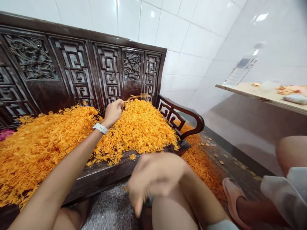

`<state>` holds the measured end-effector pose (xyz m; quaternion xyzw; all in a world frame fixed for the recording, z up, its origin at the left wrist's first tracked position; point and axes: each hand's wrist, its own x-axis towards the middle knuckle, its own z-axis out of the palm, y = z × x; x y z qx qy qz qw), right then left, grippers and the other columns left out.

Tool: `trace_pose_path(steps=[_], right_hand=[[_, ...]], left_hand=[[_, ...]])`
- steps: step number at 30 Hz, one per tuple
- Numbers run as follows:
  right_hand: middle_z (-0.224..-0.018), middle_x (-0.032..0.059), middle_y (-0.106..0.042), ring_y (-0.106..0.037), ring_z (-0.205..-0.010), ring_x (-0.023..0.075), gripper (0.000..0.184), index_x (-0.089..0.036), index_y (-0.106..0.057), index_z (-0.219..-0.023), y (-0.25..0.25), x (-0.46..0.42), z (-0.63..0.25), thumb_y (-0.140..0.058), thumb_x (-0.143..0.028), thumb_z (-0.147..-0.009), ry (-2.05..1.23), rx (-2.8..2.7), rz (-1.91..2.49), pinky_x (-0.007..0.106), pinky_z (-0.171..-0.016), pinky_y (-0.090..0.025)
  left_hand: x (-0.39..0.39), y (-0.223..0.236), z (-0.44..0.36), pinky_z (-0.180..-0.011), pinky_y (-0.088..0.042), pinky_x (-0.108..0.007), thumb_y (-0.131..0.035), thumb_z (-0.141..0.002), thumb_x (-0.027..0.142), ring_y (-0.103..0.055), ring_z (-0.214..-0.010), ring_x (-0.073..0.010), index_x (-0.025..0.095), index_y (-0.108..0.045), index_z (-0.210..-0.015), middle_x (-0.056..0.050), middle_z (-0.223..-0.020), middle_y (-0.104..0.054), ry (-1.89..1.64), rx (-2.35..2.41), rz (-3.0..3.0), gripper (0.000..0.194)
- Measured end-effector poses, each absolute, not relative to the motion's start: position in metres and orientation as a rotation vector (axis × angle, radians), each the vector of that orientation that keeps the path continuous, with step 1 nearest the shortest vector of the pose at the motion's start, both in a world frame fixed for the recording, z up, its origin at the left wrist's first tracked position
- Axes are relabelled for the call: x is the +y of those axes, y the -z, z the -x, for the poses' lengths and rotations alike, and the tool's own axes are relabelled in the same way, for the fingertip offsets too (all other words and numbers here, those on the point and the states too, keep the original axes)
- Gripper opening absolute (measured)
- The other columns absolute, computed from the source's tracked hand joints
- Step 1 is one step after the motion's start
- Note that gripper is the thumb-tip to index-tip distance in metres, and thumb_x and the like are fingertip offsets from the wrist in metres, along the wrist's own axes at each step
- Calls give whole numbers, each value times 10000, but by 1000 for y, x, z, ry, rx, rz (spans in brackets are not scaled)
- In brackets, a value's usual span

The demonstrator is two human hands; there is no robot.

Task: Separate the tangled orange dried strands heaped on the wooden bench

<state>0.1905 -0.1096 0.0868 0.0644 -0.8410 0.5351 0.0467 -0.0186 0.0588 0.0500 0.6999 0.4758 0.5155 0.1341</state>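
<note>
My left hand [114, 111], with a white watch [100, 128] at the wrist, reaches over the wooden bench. Its fingers are pinched together on a thin orange strand [136, 96], which is blurred. Just to its right lies a heap of small yellow-orange curly, flower-like pieces [141, 127]. A second heap of longer orange stringy pieces [59, 134] spreads under and left of my forearm. My right hand [155, 174] is above my knee in front of the bench edge, bent downward and smeared by motion, so its fingers and anything in them cannot be made out.
The dark carved bench [134, 161] has a back and a curved armrest [199, 123]. More orange strands [201, 166] cover the floor beyond it. At right, a shelf [261, 94] carries a clear bottle [242, 68] and small packets. Another person's leg and pink shoe [233, 198] are at lower right.
</note>
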Motion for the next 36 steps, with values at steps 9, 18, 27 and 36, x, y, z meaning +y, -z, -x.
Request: trace_pose_path(steps=[9,18,27,36], right_hand=[[-900,42,-781,-636,-621,106,333,-233,-723,-983,-63,-25,-227,-822,-549,-945,-1753,-1343,269,201,-563,-546],[-938,49,-781,-668,-652,140,383,-220,-676,-1158,-43,-19,-199,-785,-525,-955,-1523,-1212,718,270,-576,-520],[-631,-92,-471,-364,-506,81,346,-236,-687,-1164,-39,-18,-193,-847,-436,-931,-1435,-1291,614,244,-489,-317],[-621,-97,-379,-289,-478,80,468,-252,-587,-871,-32,-9,-196,-841,-644,-889,-1144,-1397,676,260,-461,-230]], left_hand=[[54,-57,50,-674,-289,-315,-541,-1086,321,-499,-677,-210,222,-735,-986,-29,-720,-605,-1507,1423,-2106,239],[30,-69,27,-682,-318,-328,-494,-1127,388,-530,-691,-204,208,-706,-999,-34,-765,-630,-1419,1231,-2260,306],[0,-71,-3,-688,-337,-327,-513,-1114,271,-611,-690,-214,219,-738,-1124,-64,-831,-719,-1218,1076,-2495,231],[-6,-77,-3,-733,-454,-335,-500,-1104,228,-708,-718,-222,230,-741,-1392,-84,-917,-827,-1060,1229,-2677,376]])
